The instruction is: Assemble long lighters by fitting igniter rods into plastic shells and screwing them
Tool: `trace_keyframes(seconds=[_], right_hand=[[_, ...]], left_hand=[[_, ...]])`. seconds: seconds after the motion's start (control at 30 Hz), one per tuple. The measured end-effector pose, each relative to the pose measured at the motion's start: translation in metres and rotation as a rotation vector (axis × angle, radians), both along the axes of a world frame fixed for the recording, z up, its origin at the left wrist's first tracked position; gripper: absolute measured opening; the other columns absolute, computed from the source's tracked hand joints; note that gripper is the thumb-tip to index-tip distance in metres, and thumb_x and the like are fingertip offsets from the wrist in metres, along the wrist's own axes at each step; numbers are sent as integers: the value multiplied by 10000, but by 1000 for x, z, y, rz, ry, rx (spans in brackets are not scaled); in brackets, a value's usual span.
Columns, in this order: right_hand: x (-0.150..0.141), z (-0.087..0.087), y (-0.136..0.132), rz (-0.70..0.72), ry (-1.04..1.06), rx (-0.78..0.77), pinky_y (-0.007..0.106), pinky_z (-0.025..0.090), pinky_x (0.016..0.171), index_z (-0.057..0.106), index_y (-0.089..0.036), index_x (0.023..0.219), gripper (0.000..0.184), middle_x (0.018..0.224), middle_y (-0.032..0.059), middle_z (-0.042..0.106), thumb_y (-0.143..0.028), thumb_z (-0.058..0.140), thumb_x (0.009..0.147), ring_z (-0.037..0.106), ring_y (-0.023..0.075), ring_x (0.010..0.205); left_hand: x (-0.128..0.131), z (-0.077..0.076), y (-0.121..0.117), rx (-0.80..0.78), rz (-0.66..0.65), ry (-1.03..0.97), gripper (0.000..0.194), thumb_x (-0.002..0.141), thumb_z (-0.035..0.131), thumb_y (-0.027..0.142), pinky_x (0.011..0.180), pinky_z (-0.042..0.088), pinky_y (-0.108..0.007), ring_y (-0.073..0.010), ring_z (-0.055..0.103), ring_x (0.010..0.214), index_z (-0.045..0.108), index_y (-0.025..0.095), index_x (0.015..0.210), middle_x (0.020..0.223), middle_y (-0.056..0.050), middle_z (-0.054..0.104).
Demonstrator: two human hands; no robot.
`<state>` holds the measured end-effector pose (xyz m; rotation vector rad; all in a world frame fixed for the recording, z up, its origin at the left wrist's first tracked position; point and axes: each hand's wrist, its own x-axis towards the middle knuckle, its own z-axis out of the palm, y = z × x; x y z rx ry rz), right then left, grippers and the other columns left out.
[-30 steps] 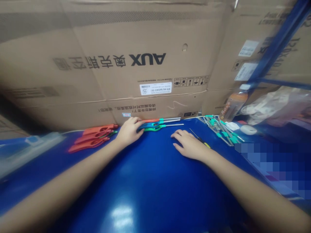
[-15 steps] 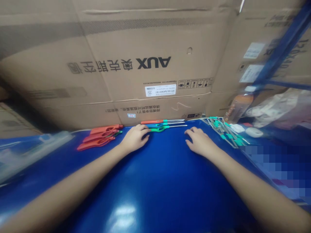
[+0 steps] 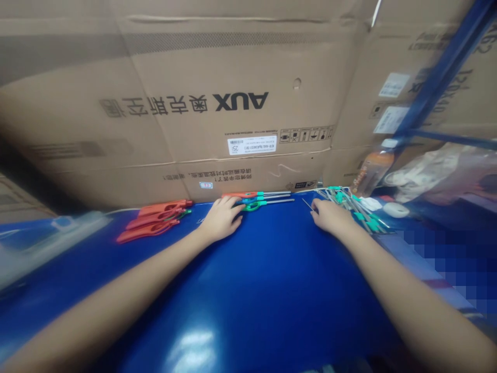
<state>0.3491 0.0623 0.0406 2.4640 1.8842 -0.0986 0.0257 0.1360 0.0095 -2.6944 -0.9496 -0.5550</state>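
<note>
The person's left hand (image 3: pixel 220 220) lay over the handle ends of 3 long-nozzle lighters (image 3: pixel 254 200), side by side at the back of the blue bench (image 3: pixel 248 280); its thumb stood apart, and whether its fingers gripped could not be told. The right hand (image 3: pixel 333 216) had curled fingers by a thin metal shaft (image 3: pixel 308 204), perhaps a screwdriver's; a grasp could not be confirmed. The step in hand seemed to be taking up that tool, and the next move appeared to call for a sure hold on its hidden end. Behind, an upside-down carton (image 3: pixel 233 62) read "AUX 奥克斯空调", its white label (image 3: pixel 252 145) apparently "KFR-46G" and "25"; "120X40" showed at far right.
</note>
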Motion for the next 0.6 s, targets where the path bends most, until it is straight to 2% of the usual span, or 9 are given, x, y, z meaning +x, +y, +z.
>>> trace_keyframes(seconds=[0.2, 0.37, 0.5, 0.6], right_hand=[[18, -12, 12, -31, 11, 108, 369, 509, 774, 666, -208, 1145, 292, 1175, 156, 711, -319, 443, 992, 676, 301, 1076], [27, -20, 18, 9, 13, 168, 347, 502, 850, 697, -216, 1182, 307, 1210, 139, 698, -300, 477, 985, 653, 270, 1113], [31, -21, 17, 21, 2, 172, 364, 497, 895, 632, -185, 1312, 400, 1287, 169, 649, -334, 525, 956, 634, 284, 1145], [35, -21, 16, 11, 4, 138, 374, 509, 863, 647, -152, 1283, 409, 1238, 181, 671, -254, 574, 895, 665, 295, 1077]], left_hand=[[5, -1, 0, -25, 2, 4, 348, 927, 546, 212, 1025, 470, -536, -346, 521, 1267, 658, 187, 1255, 1373, -151, 580], [7, 0, -4, -51, 6, -14, 386, 911, 559, 192, 1044, 477, -523, -337, 511, 1303, 624, 188, 1291, 1417, -154, 549], [-2, 8, -19, -67, -1, -26, 460, 913, 568, 214, 1085, 461, -506, -327, 497, 1329, 559, 180, 1371, 1452, -157, 523], [-20, 14, -36, -79, 5, -21, 446, 926, 564, 244, 1094, 454, -512, -314, 512, 1314, 559, 229, 1372, 1440, -123, 543]])
